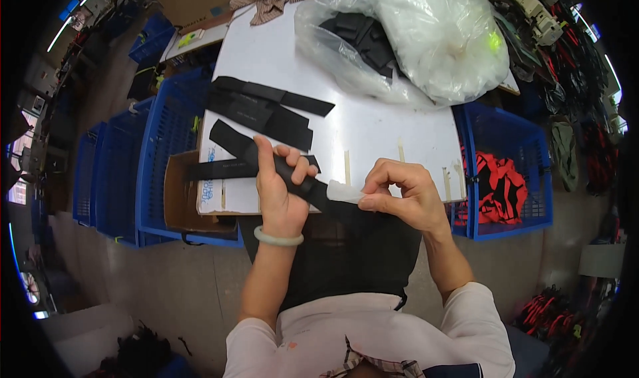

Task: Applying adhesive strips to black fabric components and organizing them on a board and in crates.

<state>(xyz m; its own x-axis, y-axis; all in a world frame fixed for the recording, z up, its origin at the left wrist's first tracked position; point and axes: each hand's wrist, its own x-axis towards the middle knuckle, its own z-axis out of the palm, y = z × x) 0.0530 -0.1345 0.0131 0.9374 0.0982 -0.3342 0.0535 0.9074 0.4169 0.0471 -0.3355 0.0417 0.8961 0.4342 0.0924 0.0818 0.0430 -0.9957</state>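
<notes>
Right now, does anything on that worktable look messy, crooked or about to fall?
Mostly orderly. The black straps lie crisscrossed rather than stacked, and one strap juts past the white table edge over a cardboard box. The big clear bags bulge over the table's far right edge.

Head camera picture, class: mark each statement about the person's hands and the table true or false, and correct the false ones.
1. The left hand grips a black strap. True.
2. The right hand pinches a red cloth. False: its fingers pinch a small white piece at the strap.
3. More black straps lie on the white table. True.
4. The crates beside the table are green. False: the crates are blue.
5. A pale bangle sits on the left wrist. True.
6. The clear plastic bags lie on the floor. False: they rest on the table's far end.
</notes>
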